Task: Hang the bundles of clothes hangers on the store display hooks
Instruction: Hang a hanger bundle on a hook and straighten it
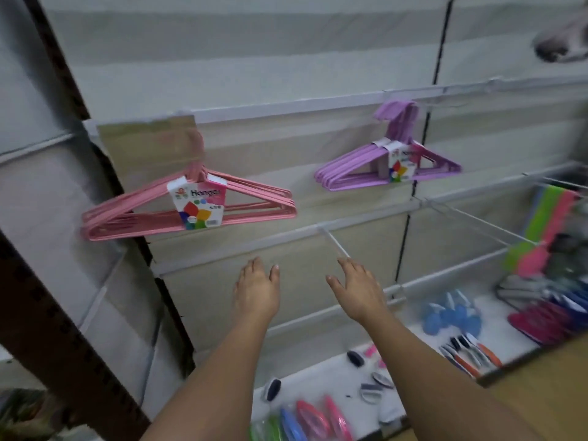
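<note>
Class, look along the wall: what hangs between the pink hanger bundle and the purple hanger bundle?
Nothing: in the head view, only bare wall panel separates the pink hanger bundle and the purple hanger bundle.

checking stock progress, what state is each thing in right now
pink hanger bundle: hung on the wall, tilted
purple hanger bundle: hung on the upper rail
white hook: bare, nothing hung on it
left hand: open, holding nothing
right hand: open, fingers near the hook's tip
</note>
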`<action>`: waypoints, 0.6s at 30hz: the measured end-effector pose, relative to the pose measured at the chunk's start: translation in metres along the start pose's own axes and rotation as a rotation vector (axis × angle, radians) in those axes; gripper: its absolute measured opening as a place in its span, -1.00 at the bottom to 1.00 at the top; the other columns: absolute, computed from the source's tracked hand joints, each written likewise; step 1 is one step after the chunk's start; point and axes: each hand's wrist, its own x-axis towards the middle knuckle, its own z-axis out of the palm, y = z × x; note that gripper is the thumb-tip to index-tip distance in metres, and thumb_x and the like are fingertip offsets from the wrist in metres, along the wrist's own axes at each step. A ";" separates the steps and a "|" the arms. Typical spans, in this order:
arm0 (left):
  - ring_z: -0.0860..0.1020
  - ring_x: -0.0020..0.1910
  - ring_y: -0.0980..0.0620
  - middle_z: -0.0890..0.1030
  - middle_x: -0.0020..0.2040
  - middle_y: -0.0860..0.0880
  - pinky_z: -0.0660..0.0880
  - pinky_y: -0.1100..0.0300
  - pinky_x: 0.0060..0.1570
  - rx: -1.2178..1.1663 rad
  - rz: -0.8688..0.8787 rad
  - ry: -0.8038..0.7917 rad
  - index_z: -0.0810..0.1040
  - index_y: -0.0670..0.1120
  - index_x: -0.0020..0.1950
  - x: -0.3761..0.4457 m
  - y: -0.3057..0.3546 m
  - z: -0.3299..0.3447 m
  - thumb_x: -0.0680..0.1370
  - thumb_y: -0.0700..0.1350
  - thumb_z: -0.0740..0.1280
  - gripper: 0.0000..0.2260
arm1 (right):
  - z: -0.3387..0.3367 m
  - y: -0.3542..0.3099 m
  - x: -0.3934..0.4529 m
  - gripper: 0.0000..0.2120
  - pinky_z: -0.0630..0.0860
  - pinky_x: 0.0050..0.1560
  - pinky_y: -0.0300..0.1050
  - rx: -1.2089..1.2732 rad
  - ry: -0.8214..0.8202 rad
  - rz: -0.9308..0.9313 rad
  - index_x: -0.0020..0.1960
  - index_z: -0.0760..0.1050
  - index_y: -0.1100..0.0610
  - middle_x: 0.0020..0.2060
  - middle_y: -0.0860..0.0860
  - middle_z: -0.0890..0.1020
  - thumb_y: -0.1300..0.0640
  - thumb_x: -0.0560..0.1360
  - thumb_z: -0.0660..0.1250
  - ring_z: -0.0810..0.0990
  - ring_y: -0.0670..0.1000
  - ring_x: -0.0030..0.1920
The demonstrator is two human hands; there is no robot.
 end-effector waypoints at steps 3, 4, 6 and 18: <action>0.27 0.45 -0.13 0.29 0.48 -0.17 0.22 0.05 0.38 0.010 0.083 -0.062 0.24 -0.21 0.49 -0.018 0.012 0.023 0.66 0.07 0.04 -0.50 | -0.001 0.032 -0.035 -0.47 0.14 0.44 -0.02 -0.035 0.023 0.116 0.51 0.17 0.06 0.48 0.04 0.28 -0.14 0.61 0.09 0.23 0.09 0.45; 0.30 0.43 -0.13 0.32 0.47 -0.18 0.25 0.05 0.36 0.007 0.109 -0.087 0.25 -0.21 0.48 -0.025 0.019 0.031 0.65 0.07 0.05 -0.51 | -0.002 0.043 -0.047 -0.47 0.13 0.43 -0.02 -0.042 0.030 0.156 0.51 0.17 0.06 0.48 0.03 0.27 -0.14 0.61 0.09 0.22 0.08 0.46; 0.33 0.41 -0.14 0.34 0.45 -0.18 0.28 0.04 0.33 -0.005 0.155 -0.131 0.27 -0.21 0.47 -0.040 0.033 0.045 0.66 0.07 0.04 -0.52 | -0.006 0.065 -0.069 -0.46 0.13 0.43 -0.02 -0.066 0.029 0.219 0.52 0.15 0.06 0.49 0.03 0.24 -0.14 0.61 0.07 0.20 0.08 0.47; 0.43 0.30 -0.17 0.46 0.34 -0.16 0.37 0.01 0.22 -0.040 0.496 -0.383 0.38 -0.14 0.38 -0.138 0.157 0.154 0.64 0.10 0.04 -0.56 | -0.048 0.213 -0.201 -0.47 0.16 0.41 0.00 -0.076 0.152 0.685 0.51 0.17 -0.01 0.48 -0.01 0.27 -0.18 0.59 0.08 0.28 0.08 0.44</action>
